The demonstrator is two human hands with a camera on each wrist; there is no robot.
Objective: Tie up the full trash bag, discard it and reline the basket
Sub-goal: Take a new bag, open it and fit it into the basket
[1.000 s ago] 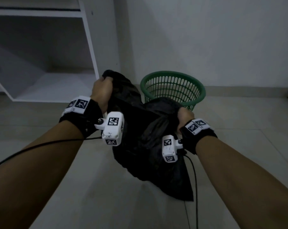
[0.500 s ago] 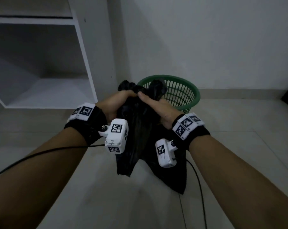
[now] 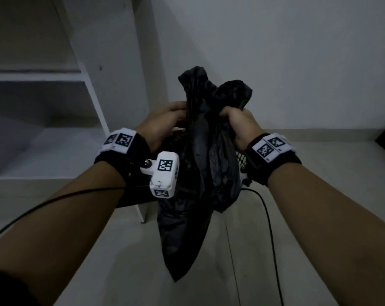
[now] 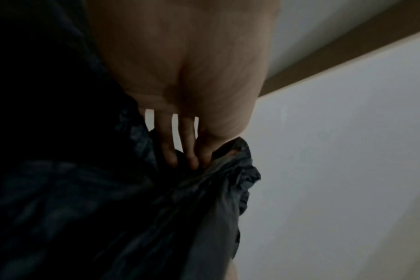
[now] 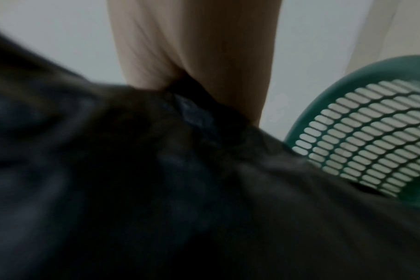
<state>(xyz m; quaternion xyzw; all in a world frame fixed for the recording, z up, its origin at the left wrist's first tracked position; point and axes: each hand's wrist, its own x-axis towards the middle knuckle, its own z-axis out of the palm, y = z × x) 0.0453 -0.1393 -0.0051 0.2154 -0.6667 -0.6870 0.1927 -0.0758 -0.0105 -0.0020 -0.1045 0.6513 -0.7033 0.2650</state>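
Hanging between both hands, the black trash bag (image 3: 196, 173) is bunched in left grip (image 3: 162, 127) and right grip (image 3: 238, 124).

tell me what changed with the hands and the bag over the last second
The hands came together from a wide spread, gathering the black trash bag into a narrow bunch, and rose: its bunched top now stands above both. The left hand and right hand grip it side by side. The green basket is now mostly hidden behind the bag in the head view. The bag is not knotted and hangs above the floor.
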